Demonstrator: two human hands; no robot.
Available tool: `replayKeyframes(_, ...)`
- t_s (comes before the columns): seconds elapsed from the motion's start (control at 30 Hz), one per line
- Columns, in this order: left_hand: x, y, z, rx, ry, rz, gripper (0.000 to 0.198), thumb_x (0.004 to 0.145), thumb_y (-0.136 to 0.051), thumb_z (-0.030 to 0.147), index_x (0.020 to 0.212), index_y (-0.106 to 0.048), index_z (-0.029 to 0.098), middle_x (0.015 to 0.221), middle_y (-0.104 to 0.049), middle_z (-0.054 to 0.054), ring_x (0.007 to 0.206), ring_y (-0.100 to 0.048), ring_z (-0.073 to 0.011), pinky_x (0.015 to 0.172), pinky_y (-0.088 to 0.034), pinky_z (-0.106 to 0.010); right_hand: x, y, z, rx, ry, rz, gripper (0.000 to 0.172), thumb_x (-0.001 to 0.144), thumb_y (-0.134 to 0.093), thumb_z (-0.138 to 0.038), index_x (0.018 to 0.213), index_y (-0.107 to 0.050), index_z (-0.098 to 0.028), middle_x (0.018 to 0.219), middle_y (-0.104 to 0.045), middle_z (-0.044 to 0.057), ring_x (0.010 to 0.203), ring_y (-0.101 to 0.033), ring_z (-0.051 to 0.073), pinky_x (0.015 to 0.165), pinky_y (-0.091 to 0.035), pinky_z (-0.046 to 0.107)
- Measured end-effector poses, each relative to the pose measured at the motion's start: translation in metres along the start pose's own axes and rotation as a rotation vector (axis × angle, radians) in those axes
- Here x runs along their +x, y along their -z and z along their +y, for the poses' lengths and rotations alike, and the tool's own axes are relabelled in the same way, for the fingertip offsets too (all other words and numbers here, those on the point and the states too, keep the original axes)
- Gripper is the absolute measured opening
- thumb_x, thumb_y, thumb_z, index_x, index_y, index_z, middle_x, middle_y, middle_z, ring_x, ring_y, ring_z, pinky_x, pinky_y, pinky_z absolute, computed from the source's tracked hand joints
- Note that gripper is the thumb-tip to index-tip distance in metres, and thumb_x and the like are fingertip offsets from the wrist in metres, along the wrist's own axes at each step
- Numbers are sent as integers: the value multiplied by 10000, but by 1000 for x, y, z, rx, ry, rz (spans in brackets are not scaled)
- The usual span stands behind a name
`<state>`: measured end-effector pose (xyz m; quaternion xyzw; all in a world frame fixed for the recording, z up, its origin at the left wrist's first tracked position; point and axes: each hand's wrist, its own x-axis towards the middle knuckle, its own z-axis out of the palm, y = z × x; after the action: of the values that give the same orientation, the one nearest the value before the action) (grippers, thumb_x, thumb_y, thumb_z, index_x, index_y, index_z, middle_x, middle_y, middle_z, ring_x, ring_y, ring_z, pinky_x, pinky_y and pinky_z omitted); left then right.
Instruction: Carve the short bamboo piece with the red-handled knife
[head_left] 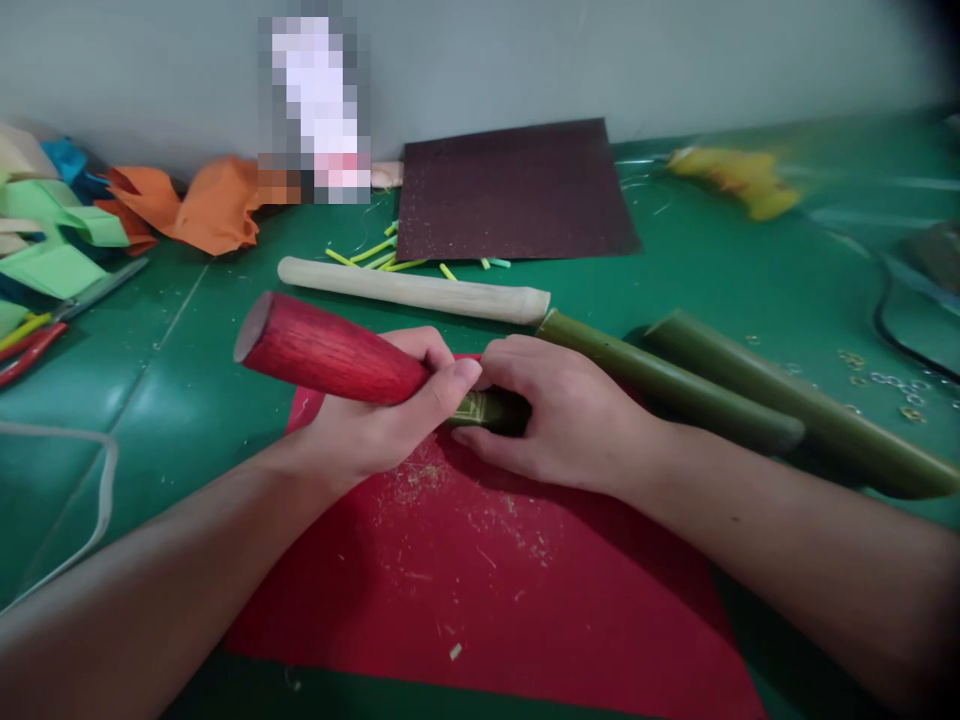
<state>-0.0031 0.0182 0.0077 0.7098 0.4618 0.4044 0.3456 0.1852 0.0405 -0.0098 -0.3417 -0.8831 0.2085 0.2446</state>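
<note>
My left hand [379, 425] is wrapped round a bamboo stick, near the base of its thick red-stained end [330, 350]. The red end points up and to the left. A green section with pale scraped marks [472, 407] shows between my two hands. My right hand [574, 410] curls its fingers and thumb round the green part at the other side. My left hand hides where red meets green. Beneath lies a red sheet [480, 590] scattered with fine shavings.
Behind my hands lie a pale peeled stick [412, 290], a green bamboo piece [675, 385] and another bamboo piece [810, 410]. Farther back are a dark sheet [517, 190] and a blurred yellow object [739, 180]. Red-handled scissors [37, 350] and crumpled orange paper [214, 205] lie left; small rings [900, 385] right.
</note>
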Motion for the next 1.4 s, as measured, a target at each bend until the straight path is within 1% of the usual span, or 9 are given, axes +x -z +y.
replayKeyframes(0.23, 1, 0, 4, 56, -45, -43, 297, 851, -597, 206, 568, -515, 169, 537, -515, 59, 500, -457, -43, 480, -407, -145, 0, 0, 0, -10, 8, 19, 200, 780, -663, -315, 705, -533, -183, 686, -506, -5, 640, -446, 128, 611, -331, 277)
replayKeyframes(0.37, 2, -5, 1, 15, 12, 68, 313, 829, -623, 222, 542, -506, 175, 520, -508, 53, 489, -459, -55, 461, -403, -167, 0, 0, 0, -5, -8, 5, 175, 768, -666, -315, 736, -561, -180, 704, -542, 4, 654, -466, 137, 623, -350, 279)
replayKeyframes(0.57, 3, -11, -7, -2, 68, 211, 247, 811, -693, 282, 609, -581, 196, 554, -541, 52, 507, -481, -67, 474, -418, -177, 2, 3, -2, 0, -42, -36, 177, 759, -637, -329, 822, -631, -164, 810, -643, 57, 751, -555, 184, 695, -418, 313)
replayKeyframes(0.67, 3, -11, -4, 17, 113, 216, 267, 827, -679, 324, 612, -585, 198, 517, -495, 47, 478, -444, -71, 457, -403, -192, 2, 3, -2, -9, -47, -53, 202, 762, -632, -340, 853, -657, -162, 830, -657, 67, 791, -573, 203, 722, -428, 327)
replayKeyframes(0.77, 1, -9, 0, -43, 139, 206, 323, 838, -641, 304, 559, -521, 195, 484, -445, 45, 455, -412, -70, 449, -399, -198, 1, 2, -1, -11, -52, -45, 194, 756, -645, -343, 821, -649, -160, 778, -626, 49, 732, -545, 182, 674, -403, 311)
replayKeyframes(0.97, 2, -8, 1, -43, 69, 106, 329, 808, -628, 247, 519, -481, 190, 504, -476, 42, 471, -429, -69, 467, -419, -195, 1, 1, -1, -2, -37, -16, 171, 749, -662, -325, 747, -563, -186, 710, -553, 2, 674, -477, 144, 638, -358, 284)
replayKeyframes(1.1, 2, -10, -4, -29, 72, 124, 312, 808, -672, 295, 552, -530, 189, 533, -513, 42, 509, -482, -74, 474, -429, -187, 0, 1, -1, -6, -31, -11, 171, 760, -656, -325, 741, -548, -195, 710, -553, 1, 666, -472, 141, 638, -359, 282)
replayKeyframes(1.27, 3, -13, -5, -27, 137, 235, 247, 798, -717, 315, 623, -585, 201, 567, -564, 43, 504, -503, -76, 460, -424, -187, 0, 1, -1, -23, -47, -22, 185, 758, -641, -334, 842, -643, -168, 836, -654, 61, 775, -569, 191, 710, -428, 314)
replayKeyframes(1.4, 6, -12, -4, 8, 123, 205, 240, 829, -688, 331, 647, -599, 204, 604, -576, 31, 552, -521, -85, 506, -458, -186, 1, 1, -2, -45, -46, -44, 222, 756, -634, -350, 864, -661, -158, 855, -672, 80, 810, -590, 216, 736, -445, 335)
